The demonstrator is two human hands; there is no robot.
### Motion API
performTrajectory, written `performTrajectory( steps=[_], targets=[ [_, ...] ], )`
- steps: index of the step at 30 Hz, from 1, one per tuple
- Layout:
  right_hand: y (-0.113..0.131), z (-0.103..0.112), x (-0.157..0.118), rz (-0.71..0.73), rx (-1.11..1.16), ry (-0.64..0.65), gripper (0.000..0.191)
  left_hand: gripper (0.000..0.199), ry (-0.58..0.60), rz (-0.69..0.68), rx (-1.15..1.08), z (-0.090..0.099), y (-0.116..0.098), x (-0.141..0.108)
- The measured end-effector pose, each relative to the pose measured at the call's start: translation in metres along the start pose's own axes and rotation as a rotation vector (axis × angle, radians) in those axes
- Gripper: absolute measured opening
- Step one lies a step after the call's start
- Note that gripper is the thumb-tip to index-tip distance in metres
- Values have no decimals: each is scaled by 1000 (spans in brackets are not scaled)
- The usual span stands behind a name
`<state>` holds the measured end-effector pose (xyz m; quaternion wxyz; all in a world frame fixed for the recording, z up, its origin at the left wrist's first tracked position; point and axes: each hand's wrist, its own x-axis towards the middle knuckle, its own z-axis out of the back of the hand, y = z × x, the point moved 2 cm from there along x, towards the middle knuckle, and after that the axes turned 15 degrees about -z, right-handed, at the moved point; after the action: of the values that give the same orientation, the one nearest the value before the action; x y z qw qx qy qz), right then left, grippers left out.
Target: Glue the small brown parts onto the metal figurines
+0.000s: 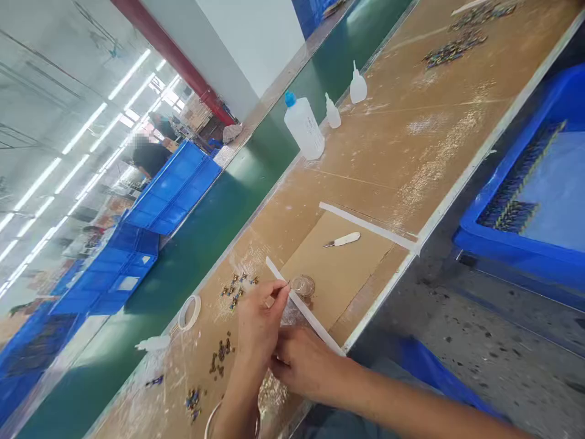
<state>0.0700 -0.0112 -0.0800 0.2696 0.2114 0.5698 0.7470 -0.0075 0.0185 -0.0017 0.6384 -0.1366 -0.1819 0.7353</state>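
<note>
My left hand (259, 317), a bracelet at its wrist, has thumb and index finger pinched together. Their tips are beside a small clear round dish (302, 286) on a brown board (351, 268); whatever they pinch is too small to name. Close below, my right hand (308, 360) has its fingers curled in against the left one, and their contents are hidden. Further up the board lies a white-handled tool with a thin dark tip (343, 239). Left of my hands are several small metallic parts (236, 289), with darker ones (221, 355) nearer.
A large blue-capped bottle (307, 129) and two small nozzle bottles (333, 112) stand along the bench's back edge. A tape roll (189, 313) lies at left. A blue bin (516, 225) holds rows of parts at right. A person (150, 157) is in the background.
</note>
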Motion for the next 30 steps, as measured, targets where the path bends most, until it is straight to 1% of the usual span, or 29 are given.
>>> performTrajectory(
  steps=[4,8,11,13,16,18,20,23,25,27,30],
  targets=[
    [0,0,0,12,0,4,11,19,-9,-17,11,-1,2,0],
    [1,0,-1,16,9,-7,13,19,-34,-78,25,-3,1,0],
    [0,0,-2,11,23,-19,13,18,-100,-81,37,1,2,-8],
    [-2,0,-3,9,38,-28,13,19,-167,-31,9,7,6,-20],
    [-3,0,-5,17,73,-36,12,27,-282,149,-91,21,25,-55],
    [-3,0,-7,29,107,-32,13,35,-370,291,-135,31,44,-87],
    [-3,0,-9,41,139,-22,16,40,-430,409,-168,39,63,-123],
    [-2,1,-11,52,168,-3,18,45,-470,568,-206,46,88,-177],
    [-2,2,-12,66,179,9,19,48,-474,656,-210,47,100,-206],
    [-2,2,-14,85,169,18,19,50,-482,726,-218,44,108,-226],
    [-1,3,-15,102,99,29,18,51,-489,767,-242,38,112,-239]
  ],
)
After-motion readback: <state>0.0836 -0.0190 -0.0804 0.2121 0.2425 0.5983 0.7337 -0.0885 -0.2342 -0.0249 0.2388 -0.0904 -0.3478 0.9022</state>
